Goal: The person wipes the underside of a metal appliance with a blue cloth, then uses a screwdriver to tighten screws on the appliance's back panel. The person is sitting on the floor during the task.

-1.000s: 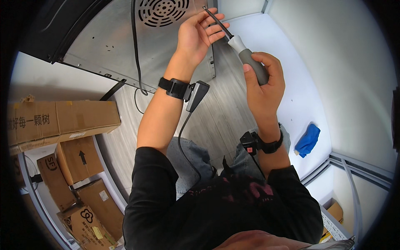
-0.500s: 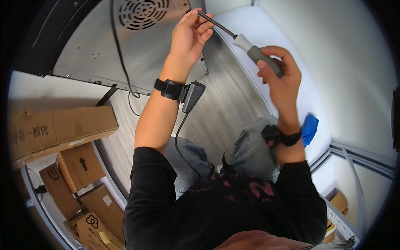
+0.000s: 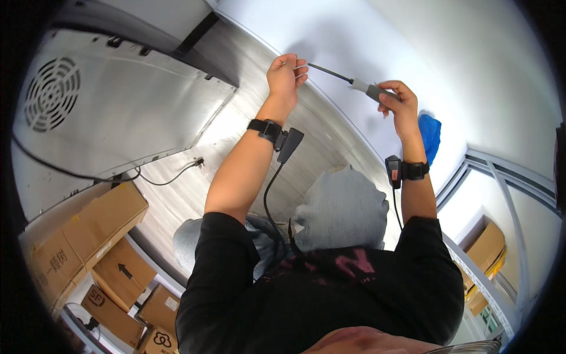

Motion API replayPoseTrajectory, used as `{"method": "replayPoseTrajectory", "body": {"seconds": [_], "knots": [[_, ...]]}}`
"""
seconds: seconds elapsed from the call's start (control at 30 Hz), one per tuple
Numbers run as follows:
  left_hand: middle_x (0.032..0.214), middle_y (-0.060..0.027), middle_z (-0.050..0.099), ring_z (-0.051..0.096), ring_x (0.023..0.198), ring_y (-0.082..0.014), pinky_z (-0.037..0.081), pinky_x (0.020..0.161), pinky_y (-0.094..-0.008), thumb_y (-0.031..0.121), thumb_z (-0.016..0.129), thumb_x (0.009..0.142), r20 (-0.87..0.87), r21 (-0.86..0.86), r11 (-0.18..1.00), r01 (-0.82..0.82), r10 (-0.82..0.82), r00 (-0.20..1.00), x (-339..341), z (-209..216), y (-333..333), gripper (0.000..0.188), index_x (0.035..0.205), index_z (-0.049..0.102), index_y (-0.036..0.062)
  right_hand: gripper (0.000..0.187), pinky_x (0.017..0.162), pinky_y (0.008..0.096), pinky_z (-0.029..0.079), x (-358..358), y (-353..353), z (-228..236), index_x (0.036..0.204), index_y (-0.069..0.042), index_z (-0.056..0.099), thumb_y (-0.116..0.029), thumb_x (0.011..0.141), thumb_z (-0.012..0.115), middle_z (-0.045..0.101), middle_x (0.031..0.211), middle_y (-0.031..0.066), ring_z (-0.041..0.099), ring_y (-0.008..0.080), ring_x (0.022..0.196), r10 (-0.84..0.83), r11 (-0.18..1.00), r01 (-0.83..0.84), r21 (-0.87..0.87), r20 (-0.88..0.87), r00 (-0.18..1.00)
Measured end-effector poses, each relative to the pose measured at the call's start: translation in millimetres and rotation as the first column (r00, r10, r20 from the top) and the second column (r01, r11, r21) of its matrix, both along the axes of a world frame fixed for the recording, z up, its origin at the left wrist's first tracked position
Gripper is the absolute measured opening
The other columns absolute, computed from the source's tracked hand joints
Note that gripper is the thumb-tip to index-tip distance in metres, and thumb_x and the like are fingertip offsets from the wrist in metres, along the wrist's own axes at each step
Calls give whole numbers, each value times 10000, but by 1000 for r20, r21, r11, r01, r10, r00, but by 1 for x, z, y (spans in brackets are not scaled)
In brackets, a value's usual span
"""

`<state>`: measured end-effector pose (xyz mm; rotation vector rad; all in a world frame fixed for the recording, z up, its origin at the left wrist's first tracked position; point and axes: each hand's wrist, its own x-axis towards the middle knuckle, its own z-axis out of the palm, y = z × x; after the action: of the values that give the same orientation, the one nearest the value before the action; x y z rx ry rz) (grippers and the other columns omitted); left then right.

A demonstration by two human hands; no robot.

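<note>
My right hand point(image 3: 401, 105) pinches screwdriver point(image 3: 358, 84) by handle, tool lying between both hands; left hand point(image 3: 285, 78) curled near tip, cannot tell if pinching anything. Grip slipping could jab tip into me.

A white wall point(image 3: 471, 76) rises near pale flooring point(image 3: 321, 147).

Grey-handled screwdriver point(image 3: 357, 85), black shirt point(image 3: 330, 301) with pink print point(image 3: 354, 263), faded blue jeans point(image 3: 342, 206), bright blue bundle point(image 3: 430, 134), brown boxes point(image 3: 125, 272)
</note>
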<state>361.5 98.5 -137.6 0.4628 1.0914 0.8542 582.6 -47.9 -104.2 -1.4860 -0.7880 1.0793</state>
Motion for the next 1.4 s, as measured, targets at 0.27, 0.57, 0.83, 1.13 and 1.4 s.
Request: {"method": "replayPoseTrajectory", "body": {"seconds": [0.27, 0.57, 0.83, 1.13, 1.4], "knots": [[754, -57, 665, 579, 667, -162, 477, 626, -282, 86, 679, 817, -627, 404, 802, 440, -108, 772, 53, -104, -48, 64, 854, 696, 36, 168, 520, 225, 425, 28, -54, -71, 998, -18, 615, -41, 834, 643, 648, 817, 72, 584, 116, 597, -262, 963, 257, -76, -73, 962], [816, -71, 667, 581, 816, -259, 488, 717, -366, 93, 680, 782, -824, 541, 426, 725, 97, 558, 83, -126, -54, 80, 852, 707, 66, 160, 523, 231, 428, 28, -48, -76, 990, -13, 611, -31, 837, 657, 643, 802, 70, 589, 118, 604, -332, 943, 329, -46, -73, 941], [903, -75, 646, 575, 861, -262, 486, 742, -359, 98, 698, 770, -817, 540, 410, 735, 46, 575, 72, -119, -56, 207, 971, 675, 55, 153, 512, 232, 427, 27, -30, -64, 990, -8, 609, -26, 843, 649, 639, 782, 72, 587, 117, 597, -329, 944, 331, 12, -66, 942], [913, -72, 658, 606, 850, -179, 492, 790, -305, 147, 641, 870, -726, 326, 699, 637, -247, 642, -61, -64, -56, 303, 1147, 603, 31, 181, 500, 224, 412, -8, 52, 28, 1013, 1, 615, -1, 834, 639, 623, 760, 59, 561, 106, 584, 101, 982, -119, 146, 123, 987], [1066, -104, 650, 607, 952, -158, 489, 821, -290, 246, 440, 993, -222, 477, 852, 217, -122, 967, -156, 149, -107, 356, 1260, 498, 16, 167, 513, 219, 430, -101, 23, 185, 1002, -10, 612, -13, 835, 625, 644, 913, 71, 564, 95, 619, 461, 821, -481, 309, 138, 876]]}}
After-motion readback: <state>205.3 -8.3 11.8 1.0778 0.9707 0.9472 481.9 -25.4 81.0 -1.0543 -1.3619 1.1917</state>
